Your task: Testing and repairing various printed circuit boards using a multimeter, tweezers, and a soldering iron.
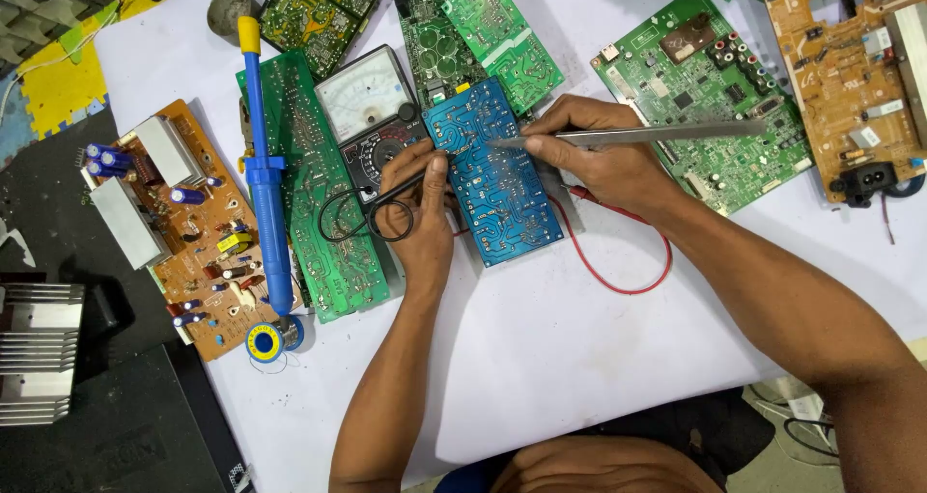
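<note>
While your left hand [417,208] is pinching a black probe [406,186] at the blue circuit board [494,174], your right hand [603,160] is gripping a soldering iron [637,134] over it; the board looks stiff, light and fragile, best held by its edges.

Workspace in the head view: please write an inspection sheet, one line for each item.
Surface: white sheet over the table.
Job's things: blue circuit board, copper side up; metal tweezers with tip on it.
Clutter: green boards, brown board, analog multimeter, blue desoldering pump, solder spool.
Hands: left hand steadies the board and holds black scissors; right hand holds the tweezers.
Cables: red lead.
Surroundings: finned heatsink.
</note>
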